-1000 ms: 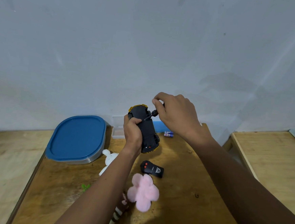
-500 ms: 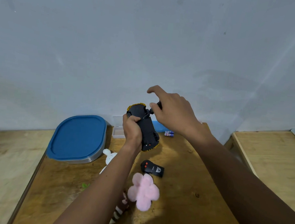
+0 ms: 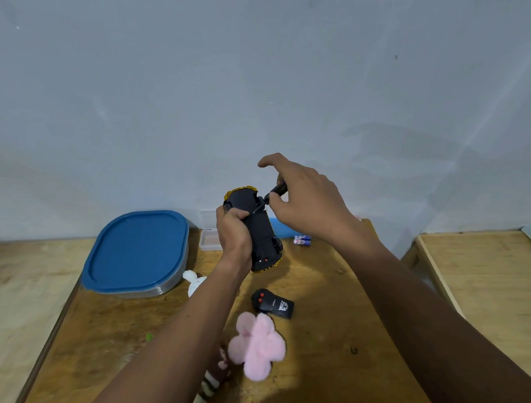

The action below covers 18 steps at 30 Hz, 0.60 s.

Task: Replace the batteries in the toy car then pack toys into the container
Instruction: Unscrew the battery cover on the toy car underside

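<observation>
My left hand (image 3: 234,235) grips the toy car (image 3: 255,229), held above the table with its black underside facing me and a yellow edge at the top. My right hand (image 3: 305,201) holds a small black screwdriver (image 3: 272,195) whose tip touches the car's underside; the index finger is lifted. Two batteries (image 3: 302,239) lie on the table behind the car. A container with a blue lid (image 3: 136,251) stands at the left. A pink plush flower (image 3: 257,344), a white plush toy (image 3: 194,283) and a striped plush (image 3: 211,384) lie near my left forearm.
A black remote control (image 3: 273,303) lies on the brown table (image 3: 325,349). A small clear box (image 3: 209,238) and a blue object (image 3: 279,228) sit by the wall. A lighter wooden surface (image 3: 489,282) stands to the right across a gap.
My right hand has turned on the screwdriver and its index finger has lifted and straightened. The car has stayed in my left hand at about the same spot.
</observation>
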Tool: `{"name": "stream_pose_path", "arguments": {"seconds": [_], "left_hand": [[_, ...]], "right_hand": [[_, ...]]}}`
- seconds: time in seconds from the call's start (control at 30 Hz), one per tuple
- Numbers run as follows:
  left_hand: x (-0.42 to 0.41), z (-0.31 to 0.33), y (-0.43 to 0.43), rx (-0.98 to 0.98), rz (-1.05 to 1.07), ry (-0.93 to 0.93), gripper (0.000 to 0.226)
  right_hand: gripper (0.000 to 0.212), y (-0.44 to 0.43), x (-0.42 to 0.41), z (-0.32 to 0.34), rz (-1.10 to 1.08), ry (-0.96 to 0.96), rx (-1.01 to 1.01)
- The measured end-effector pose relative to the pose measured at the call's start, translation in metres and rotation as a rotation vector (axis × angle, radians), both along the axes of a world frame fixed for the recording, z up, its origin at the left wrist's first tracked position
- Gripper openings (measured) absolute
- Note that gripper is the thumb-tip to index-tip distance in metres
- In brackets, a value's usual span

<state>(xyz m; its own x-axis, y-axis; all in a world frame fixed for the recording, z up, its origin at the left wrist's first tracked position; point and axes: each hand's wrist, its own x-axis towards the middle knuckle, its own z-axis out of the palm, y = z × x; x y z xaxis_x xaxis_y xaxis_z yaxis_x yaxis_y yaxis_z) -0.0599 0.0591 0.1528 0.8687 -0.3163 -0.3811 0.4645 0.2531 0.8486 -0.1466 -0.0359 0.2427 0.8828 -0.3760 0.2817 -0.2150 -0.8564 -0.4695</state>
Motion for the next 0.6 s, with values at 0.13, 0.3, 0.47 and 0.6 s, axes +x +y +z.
{"name": "stream_pose_path", "arguments": {"seconds": [0.13,0.3,0.47,0.6], "left_hand": [[-0.0045,-0.0001,-0.0018,-0.009,0.002,0.002,0.017],[-0.0067,-0.0008,-0.0018,-0.013,-0.004,0.008,0.018],[-0.0047,0.0018,0.0014,-0.034,0.018,0.001,0.015],[-0.0057,0.0009,0.0033,-0.045,-0.004,-0.005,0.017]], "right_hand": [[0.039,-0.0013,0.0011,-0.002,-0.084,0.004,-0.131],[0.031,-0.0073,0.0031,-0.0076,-0.142,0.002,-0.176],[0.05,-0.0066,-0.0019,-0.0013,0.044,0.0,0.019],[0.038,-0.007,-0.0021,-0.0028,0.017,0.052,-0.029]]}}
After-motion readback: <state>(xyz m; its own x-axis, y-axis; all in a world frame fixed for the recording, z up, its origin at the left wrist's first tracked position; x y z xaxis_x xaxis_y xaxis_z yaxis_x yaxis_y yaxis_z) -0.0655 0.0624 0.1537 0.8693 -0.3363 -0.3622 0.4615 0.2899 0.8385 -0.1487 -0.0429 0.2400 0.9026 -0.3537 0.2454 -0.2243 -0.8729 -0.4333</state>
